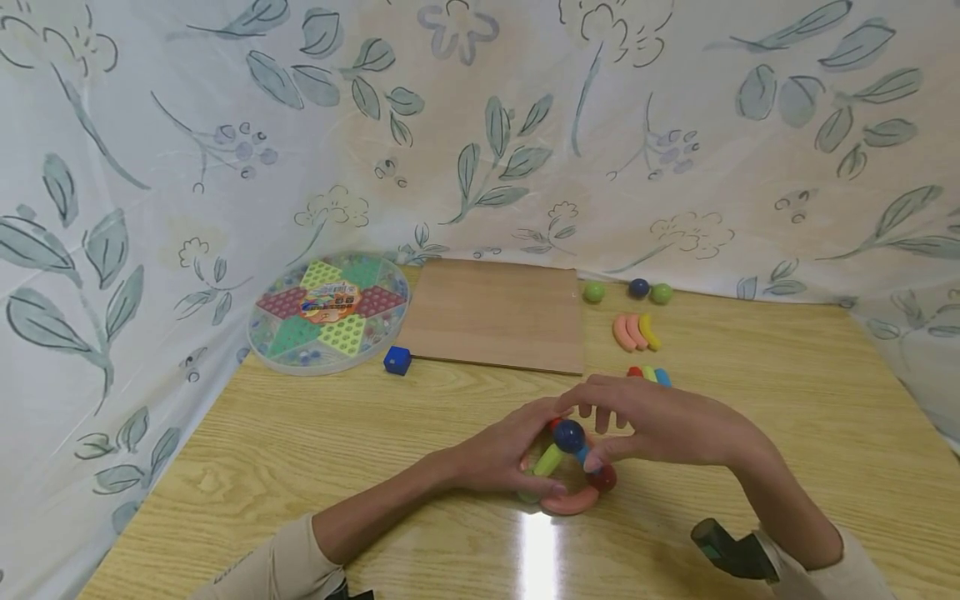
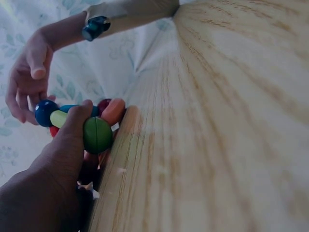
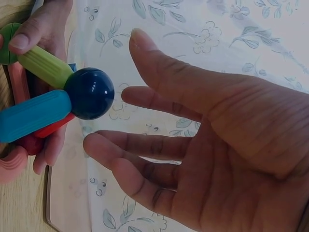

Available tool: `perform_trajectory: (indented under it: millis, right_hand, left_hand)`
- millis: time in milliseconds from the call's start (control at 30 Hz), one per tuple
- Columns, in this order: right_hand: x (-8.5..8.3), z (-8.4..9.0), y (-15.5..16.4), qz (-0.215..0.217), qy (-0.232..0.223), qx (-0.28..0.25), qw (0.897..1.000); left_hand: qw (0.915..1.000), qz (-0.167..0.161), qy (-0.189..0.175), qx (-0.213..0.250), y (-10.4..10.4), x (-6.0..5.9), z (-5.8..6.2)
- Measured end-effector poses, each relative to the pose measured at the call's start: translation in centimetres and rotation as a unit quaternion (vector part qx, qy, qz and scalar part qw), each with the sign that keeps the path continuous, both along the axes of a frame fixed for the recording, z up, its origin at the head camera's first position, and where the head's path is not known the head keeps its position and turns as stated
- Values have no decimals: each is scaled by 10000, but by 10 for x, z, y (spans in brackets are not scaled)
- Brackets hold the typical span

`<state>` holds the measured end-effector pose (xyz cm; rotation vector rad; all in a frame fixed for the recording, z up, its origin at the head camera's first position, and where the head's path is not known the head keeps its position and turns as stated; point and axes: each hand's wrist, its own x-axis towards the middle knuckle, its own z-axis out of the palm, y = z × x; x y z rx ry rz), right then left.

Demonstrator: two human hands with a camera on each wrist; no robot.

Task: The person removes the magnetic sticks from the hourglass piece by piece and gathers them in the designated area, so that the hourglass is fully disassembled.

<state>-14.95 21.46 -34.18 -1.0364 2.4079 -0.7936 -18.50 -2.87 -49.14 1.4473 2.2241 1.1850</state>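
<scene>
Gripping a toy (image 1: 567, 467) built of coloured rods and balls, the left hand (image 1: 501, 457) has its thumb curled over a light green rod (image 3: 44, 65), near the table's (image 1: 300, 467) front middle. A dark blue ball (image 3: 89, 93) tops it, joined by blue, green and red rods. The right hand (image 1: 660, 421) arches over it; only the right wrist view shows its fingers spread, apart from the ball. The left wrist view adds a green ball (image 2: 97, 135) under the thumb.
</scene>
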Motion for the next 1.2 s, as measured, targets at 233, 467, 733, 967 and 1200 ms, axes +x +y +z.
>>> perform_trajectory:
  millis: [233, 467, 733, 967, 1200]
  right_hand:
    - [3, -2, -7, 27, 82, 48, 10000]
    - [7, -14, -25, -63, 1076, 474, 9930]
    - [8, -20, -32, -203, 1667, 820, 9824]
    - [8, -23, -36, -158, 1881, 734, 9793]
    - [7, -24, -35, -86, 1636, 630, 9845]
  left_hand:
    - [9994, -202, -77, 254, 3, -2, 0]
    - [9963, -438, -323, 667, 6, 0, 4]
    - [9961, -492, -350, 644, 6, -1, 3]
    - [9999, -100, 57, 63, -2, -3, -4]
    - [9998, -116, 125, 37, -3, -3, -3]
